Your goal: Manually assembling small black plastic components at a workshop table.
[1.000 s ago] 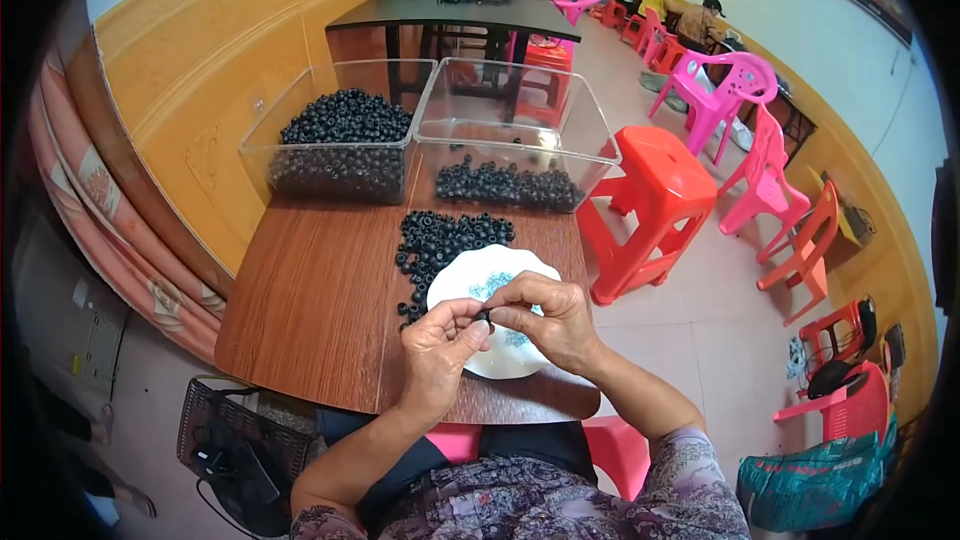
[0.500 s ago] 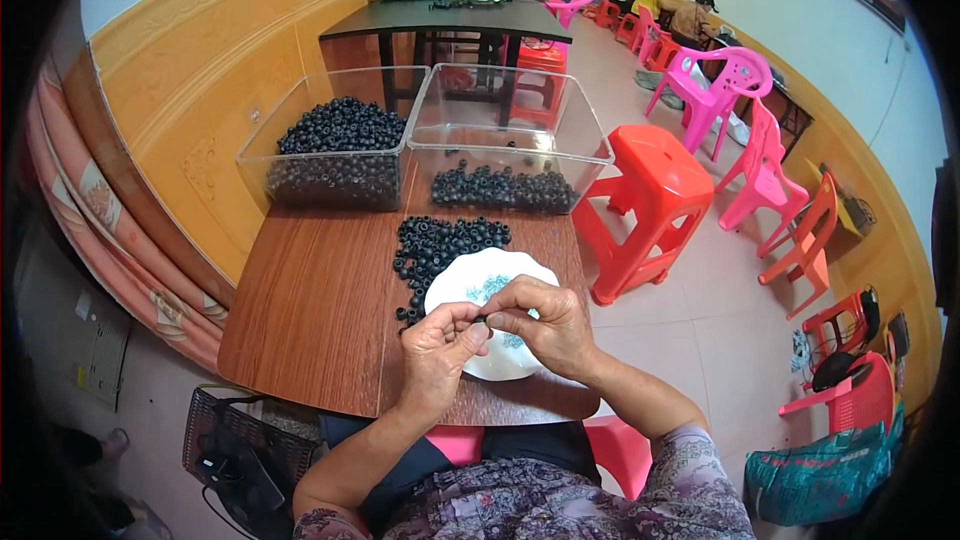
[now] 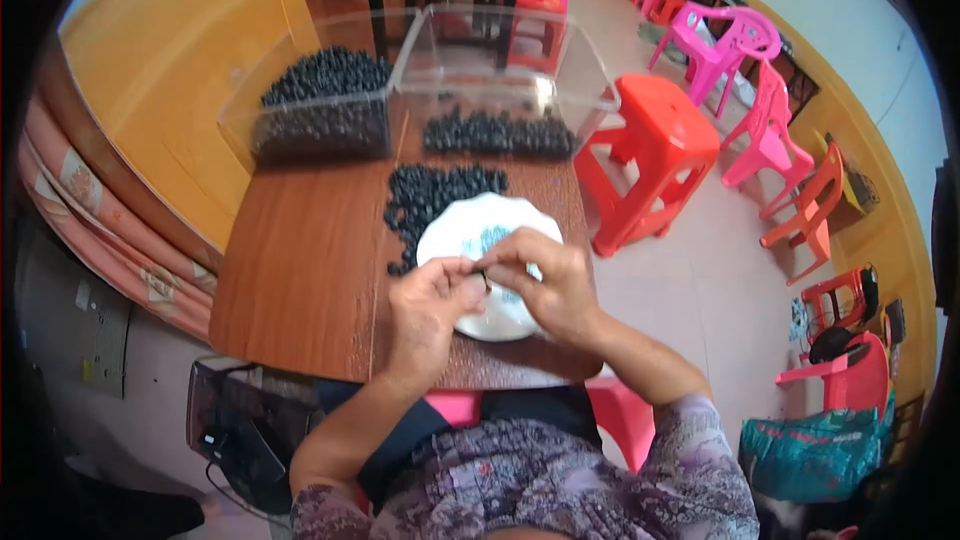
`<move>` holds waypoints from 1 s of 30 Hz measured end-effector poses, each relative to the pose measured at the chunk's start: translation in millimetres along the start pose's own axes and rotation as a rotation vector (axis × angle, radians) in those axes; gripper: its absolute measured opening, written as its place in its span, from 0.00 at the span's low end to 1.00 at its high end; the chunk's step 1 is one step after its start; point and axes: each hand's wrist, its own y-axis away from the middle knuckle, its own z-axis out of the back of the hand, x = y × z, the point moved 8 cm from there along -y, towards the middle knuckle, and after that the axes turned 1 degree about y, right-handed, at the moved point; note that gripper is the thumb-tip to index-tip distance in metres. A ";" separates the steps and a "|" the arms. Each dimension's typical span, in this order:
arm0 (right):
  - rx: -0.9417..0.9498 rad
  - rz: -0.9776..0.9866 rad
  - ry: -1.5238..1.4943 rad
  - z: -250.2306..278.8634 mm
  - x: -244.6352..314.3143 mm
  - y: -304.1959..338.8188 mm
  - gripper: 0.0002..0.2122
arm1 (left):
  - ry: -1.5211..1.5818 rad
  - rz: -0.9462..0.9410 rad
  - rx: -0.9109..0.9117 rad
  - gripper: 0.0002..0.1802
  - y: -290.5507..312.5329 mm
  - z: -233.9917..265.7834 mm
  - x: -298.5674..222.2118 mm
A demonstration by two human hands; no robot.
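Over a white scalloped plate [image 3: 455, 225] with a blue-green pattern, both my hands meet. Thumb and fingers of my left hand [image 3: 425, 302] pinch a small black ring-like part [image 3: 484, 276]. From the other side, my right hand [image 3: 548, 280] grips the same part with its thumb and fingertips. The part is mostly covered by the fingers, and blur hides its detail. Just beyond the plate, to its left, a loose heap of small black hollow parts [image 3: 430, 195] lies on the brown wooden table [image 3: 290, 270].
Two clear plastic bins stand at the table's far end: the left bin [image 3: 320, 130] is piled high with black parts, the right bin [image 3: 500, 105] holds a shallow layer. A red stool [image 3: 655, 140] stands beside the table's right edge. A dark basket [image 3: 235, 430] sits at lower left.
The view has tilted downward, so the table and bins sit higher in the picture. My hands stay together over the plate, with the fingers slightly shifted around the black part.
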 end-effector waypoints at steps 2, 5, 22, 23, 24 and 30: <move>-0.021 -0.011 0.015 3.2 -3.6 -1.9 0.04 | -0.077 -0.017 0.015 0.11 -2.8 -0.3 -3.8; -0.006 -0.109 -0.132 1.1 -11.1 -3.2 0.04 | 0.010 -0.002 0.038 0.12 -4.7 -2.6 -6.9; 0.025 -0.065 -0.150 0.1 -11.6 0.1 0.07 | 0.059 0.024 0.044 0.12 -3.5 -0.4 6.3; 0.027 -0.069 -0.151 -0.5 -12.8 0.2 0.07 | 0.058 0.027 0.045 0.12 -3.6 -0.4 7.1; 0.030 -0.073 -0.156 -0.7 -13.4 -0.2 0.07 | 0.057 0.028 0.047 0.12 -3.9 -0.7 7.2; 0.023 -0.052 -0.138 -1.9 -13.7 0.9 0.08 | 0.079 0.052 0.059 0.12 -6.0 1.0 10.1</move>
